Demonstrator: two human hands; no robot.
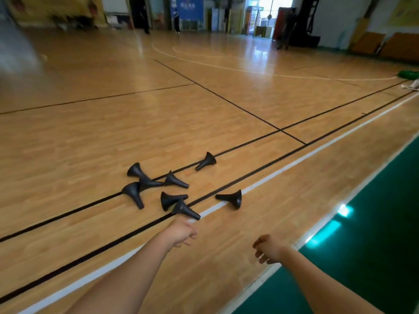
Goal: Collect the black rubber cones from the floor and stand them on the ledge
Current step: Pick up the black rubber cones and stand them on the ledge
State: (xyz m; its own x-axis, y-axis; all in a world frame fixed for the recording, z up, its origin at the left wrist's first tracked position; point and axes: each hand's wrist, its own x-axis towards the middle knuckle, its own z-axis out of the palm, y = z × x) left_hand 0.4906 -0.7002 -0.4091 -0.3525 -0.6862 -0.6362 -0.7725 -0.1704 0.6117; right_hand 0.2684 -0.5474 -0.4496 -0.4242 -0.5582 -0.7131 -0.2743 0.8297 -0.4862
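Several black rubber cones lie on their sides on the wooden gym floor, across the black and white court lines. The farthest cone lies alone, and another cone rests on the white line to the right. The rest form a cluster. My left hand reaches out just short of the nearest cone, fingers loosely curled and holding nothing. My right hand hangs lower to the right, also loosely curled and empty. No ledge shows in this view.
A green floor strip runs along the right side beyond the white boundary line. A green object lies at the far right. People stand far back by the doorway. Orange mats lean at the back right.
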